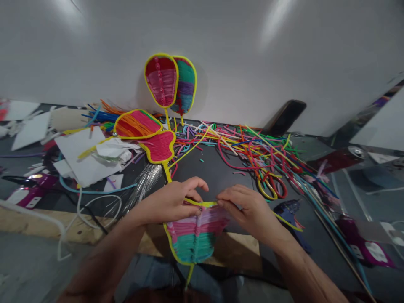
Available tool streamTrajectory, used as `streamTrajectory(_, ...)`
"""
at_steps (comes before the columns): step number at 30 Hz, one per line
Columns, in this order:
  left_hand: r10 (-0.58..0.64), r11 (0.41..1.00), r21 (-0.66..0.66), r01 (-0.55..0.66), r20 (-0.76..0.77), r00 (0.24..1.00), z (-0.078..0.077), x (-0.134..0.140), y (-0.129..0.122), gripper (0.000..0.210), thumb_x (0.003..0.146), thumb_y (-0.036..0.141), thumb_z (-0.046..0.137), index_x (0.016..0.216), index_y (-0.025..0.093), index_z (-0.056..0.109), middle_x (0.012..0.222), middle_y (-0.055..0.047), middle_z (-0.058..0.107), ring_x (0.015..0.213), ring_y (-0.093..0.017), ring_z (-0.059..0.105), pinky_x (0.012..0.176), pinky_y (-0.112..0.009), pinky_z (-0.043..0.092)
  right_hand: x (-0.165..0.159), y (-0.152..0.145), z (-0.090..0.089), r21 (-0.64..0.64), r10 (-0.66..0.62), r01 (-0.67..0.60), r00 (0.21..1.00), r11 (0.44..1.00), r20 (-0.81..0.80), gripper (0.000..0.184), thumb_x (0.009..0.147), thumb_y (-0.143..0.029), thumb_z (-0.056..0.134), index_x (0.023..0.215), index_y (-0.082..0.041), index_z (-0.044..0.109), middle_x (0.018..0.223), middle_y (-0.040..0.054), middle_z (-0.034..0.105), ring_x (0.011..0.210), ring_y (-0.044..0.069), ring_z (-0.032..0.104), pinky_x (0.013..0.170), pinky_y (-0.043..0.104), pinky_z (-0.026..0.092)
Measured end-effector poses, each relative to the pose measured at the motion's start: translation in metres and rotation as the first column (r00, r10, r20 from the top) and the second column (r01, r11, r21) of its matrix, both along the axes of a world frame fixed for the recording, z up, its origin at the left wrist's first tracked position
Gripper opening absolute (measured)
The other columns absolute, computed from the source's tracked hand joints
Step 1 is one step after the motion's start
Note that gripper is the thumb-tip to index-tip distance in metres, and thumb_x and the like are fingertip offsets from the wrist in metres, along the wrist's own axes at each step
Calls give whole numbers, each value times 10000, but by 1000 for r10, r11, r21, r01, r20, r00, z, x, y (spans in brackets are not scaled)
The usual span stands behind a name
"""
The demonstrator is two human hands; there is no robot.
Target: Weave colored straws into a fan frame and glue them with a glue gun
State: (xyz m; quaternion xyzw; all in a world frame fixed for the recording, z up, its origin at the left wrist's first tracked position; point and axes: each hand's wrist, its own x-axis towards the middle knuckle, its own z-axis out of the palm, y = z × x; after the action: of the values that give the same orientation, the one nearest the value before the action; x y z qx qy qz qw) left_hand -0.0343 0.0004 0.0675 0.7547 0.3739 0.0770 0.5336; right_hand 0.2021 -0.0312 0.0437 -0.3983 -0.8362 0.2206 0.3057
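Observation:
A petal-shaped pipe-cleaner piece [195, 240] lies low in front of me, banded lilac, pink and teal, with its yellow stem pointing toward me. My left hand [176, 200] grips its far edge, thumb on the banded face and index finger raised. At the same edge, my right hand [244, 208] pinches the yellow pipe-cleaner rim [208, 204] with thumb and fingertips. The petal's right side is partly under my right hand. Just beyond my left hand lies a finished-looking pink piece [158, 147] with a yellow border and stem.
Two yellow-edged petals [161, 82] lean on the white wall. Loose pipe cleaners [240, 145] spread along the back. Scissors [272, 187] and a dark blue glue gun [292, 214] lie to the right. A phone [287, 118] leans behind; paper scraps [83, 155] lie left.

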Motion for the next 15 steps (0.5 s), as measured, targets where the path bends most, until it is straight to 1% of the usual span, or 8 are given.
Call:
streamTrajectory(2, 11, 998, 56, -10, -7, 1000, -1, 1, -4, 340, 821, 203, 606, 1128, 225, 461, 915, 3, 728, 840, -159, 683, 719, -220, 462, 2, 0, 1, 5, 11, -11, 1000, 1000, 1, 88, 909, -195, 579, 913, -204, 667, 830, 23, 709, 778, 146, 637, 719, 260, 492)
streamTrajectory(5, 19, 987, 161, -17, -12, 1000, -2, 1, -9, 343, 827, 199, 606, 1143, 232, 474, 1011, -16, 700, 922, -165, 674, 756, -223, 474, 4, 0, 5, 30, 43, -44, 999, 999, 24, 106, 918, -202, 564, 931, -208, 669, 853, 31, 702, 795, 152, 622, 723, 270, 495)
streamTrajectory(7, 13, 965, 264, -5, -26, 1000, -3, 1, -11, 323, 834, 201, 602, 1135, 228, 489, 1044, -25, 677, 945, -171, 660, 786, -240, 473, 5, 0, 9, 72, 77, -82, 994, 994, 74, 151, 934, -175, 521, 950, -198, 669, 869, 44, 696, 800, 159, 603, 719, 284, 491)
streamTrajectory(9, -1, 941, 339, 14, -38, 999, -2, 1, -12, 288, 846, 195, 585, 1120, 221, 501, 1028, -24, 665, 929, -169, 652, 789, -249, 469, 6, 1, 12, 118, 113, -130, 983, 984, 141, 178, 933, -132, 494, 959, -174, 665, 869, 59, 687, 793, 168, 581, 712, 298, 481)
streamTrajectory(12, -13, 929, 369, 25, -34, 999, -1, 2, -12, 243, 857, 180, 574, 1090, 211, 513, 995, -12, 659, 897, -152, 642, 767, -232, 459, 7, 1, 16, 169, 141, -179, 966, 969, 218, 176, 914, -89, 500, 954, -157, 657, 859, 65, 671, 781, 174, 546, 703, 301, 464)
streamTrajectory(15, -9, 924, 382, 18, -27, 1000, -1, 2, -11, 175, 864, 183, 583, 1032, 206, 542, 957, 4, 661, 863, -136, 631, 751, -213, 443, 7, 0, 17, 221, 130, -188, 959, 957, 253, 183, 915, -89, 489, 936, -160, 656, 859, 67, 664, 757, 177, 513, 687, 303, 450)
